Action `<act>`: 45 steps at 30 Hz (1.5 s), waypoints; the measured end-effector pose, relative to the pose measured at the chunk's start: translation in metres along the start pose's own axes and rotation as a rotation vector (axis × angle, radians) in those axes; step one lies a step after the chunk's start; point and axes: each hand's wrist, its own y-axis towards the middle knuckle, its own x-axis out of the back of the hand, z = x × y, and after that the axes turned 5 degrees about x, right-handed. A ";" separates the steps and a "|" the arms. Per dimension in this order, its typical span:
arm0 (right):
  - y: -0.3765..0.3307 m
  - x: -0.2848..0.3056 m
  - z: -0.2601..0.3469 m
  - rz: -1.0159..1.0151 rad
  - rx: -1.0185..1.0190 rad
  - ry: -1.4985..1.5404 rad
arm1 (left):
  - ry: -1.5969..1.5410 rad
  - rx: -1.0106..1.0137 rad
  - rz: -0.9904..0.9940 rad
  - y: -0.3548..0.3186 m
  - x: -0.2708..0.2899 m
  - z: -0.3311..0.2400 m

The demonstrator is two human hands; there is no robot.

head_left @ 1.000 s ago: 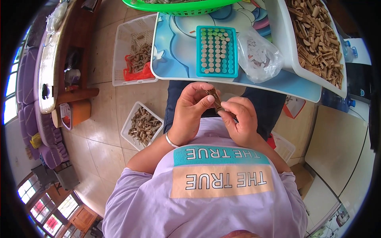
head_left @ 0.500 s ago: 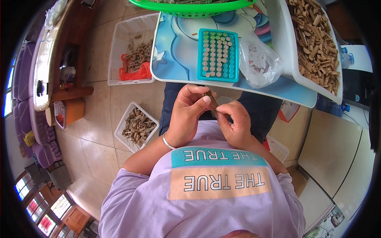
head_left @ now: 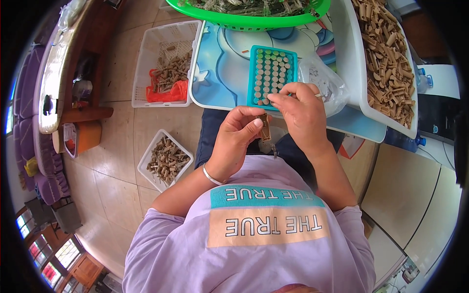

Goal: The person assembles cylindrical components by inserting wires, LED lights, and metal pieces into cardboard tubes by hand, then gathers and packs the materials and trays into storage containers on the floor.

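Note:
My left hand pinches a small brown trough-shaped piece upright between thumb and fingers, its hollow side in view. My right hand, with a ring on one finger, reaches over the near right corner of a teal tray. Its thumb and fingers are drawn together at the tray's lower rows; whatever they pinch is too small to make out. Pale round discs stand in rows in the tray, some of them hidden behind my right hand.
The patterned table also bears a green basket of dried stalks, a clear plastic bag and a white bin full of brown trough-shaped pieces. On the floor to the left stand a white crate and a smaller white tub, both holding brown bits.
My right hand has left the brown piece and moved up and forward to the teal tray. My left hand still holds the piece, now turned more upright. The view has shifted slightly.

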 end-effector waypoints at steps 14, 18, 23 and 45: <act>-0.010 0.010 0.024 0.000 -0.101 0.280 | 0.078 -0.039 0.039 -0.004 0.005 0.000; -0.019 0.009 0.022 0.060 -0.094 0.294 | 0.163 -0.062 0.031 -0.004 0.005 0.001; -0.016 0.013 0.015 0.098 -0.057 0.332 | 0.181 -0.009 0.061 0.000 0.009 0.003; -0.002 0.013 0.018 0.030 -0.165 0.334 | 0.065 0.036 0.038 0.001 0.007 -0.002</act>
